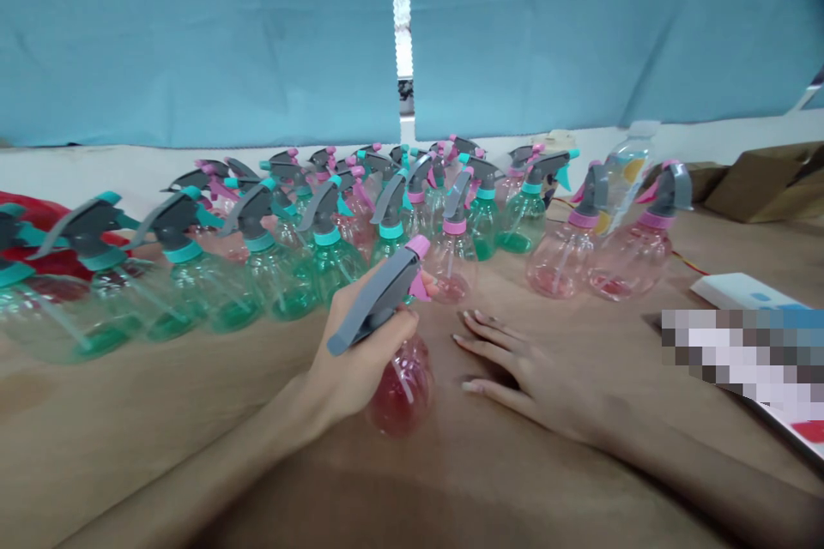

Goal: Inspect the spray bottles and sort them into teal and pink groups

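My left hand point(357, 360) is wrapped round the neck of a pink spray bottle point(402, 386) with a grey trigger head and pink nozzle, held just above the brown table point(193, 412). My right hand point(521, 364) lies flat on the table to the right of that bottle, fingers stretched out and holding nothing. Behind both hands stand several rows of spray bottles, green ones point(283, 274) at the left and middle, pink ones point(566, 253) toward the right.
A white box point(740, 292) and a blurred printed sheet point(753, 352) lie at the right edge. Brown cardboard point(760, 180) sits at the far right. A red bag point(39, 214) is at the far left. A blue curtain point(193, 34) hangs behind the table.
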Tool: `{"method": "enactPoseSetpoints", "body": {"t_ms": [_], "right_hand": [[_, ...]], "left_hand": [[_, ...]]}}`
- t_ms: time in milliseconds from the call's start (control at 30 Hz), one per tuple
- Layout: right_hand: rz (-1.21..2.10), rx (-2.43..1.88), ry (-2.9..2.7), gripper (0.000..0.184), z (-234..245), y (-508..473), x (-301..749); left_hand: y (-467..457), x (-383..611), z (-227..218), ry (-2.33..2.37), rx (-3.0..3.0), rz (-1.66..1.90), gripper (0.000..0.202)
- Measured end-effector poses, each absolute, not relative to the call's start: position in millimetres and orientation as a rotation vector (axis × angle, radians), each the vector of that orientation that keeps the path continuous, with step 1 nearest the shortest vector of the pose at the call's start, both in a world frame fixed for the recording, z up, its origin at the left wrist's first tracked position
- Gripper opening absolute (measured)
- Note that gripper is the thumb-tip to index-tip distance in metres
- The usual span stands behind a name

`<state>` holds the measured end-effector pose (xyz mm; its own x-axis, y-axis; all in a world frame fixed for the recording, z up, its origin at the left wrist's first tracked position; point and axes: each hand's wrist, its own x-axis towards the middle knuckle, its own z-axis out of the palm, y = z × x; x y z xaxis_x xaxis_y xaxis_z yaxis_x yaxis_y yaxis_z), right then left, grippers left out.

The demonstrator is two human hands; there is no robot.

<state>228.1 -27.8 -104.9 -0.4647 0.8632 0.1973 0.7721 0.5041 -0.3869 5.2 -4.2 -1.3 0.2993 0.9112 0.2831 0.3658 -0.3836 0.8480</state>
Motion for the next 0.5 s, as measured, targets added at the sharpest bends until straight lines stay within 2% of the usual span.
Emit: {"method": "enactPoseSetpoints", "body": {"t_ms": [100, 500], "right_hand": [[0.36, -1.346, -2.365, 0.056, -105.1, -27.9, 228.0], [0.353, -1.379, -2.389, 0.058, -104.0, -27.4, 227.8]], "left_hand": [[-5.6, 5.9, 2.6, 1.039, 1.889, 1.021, 0.012], [-4.2, 5.9, 3.8, 1.07, 1.91, 1.076, 0.005]]}}
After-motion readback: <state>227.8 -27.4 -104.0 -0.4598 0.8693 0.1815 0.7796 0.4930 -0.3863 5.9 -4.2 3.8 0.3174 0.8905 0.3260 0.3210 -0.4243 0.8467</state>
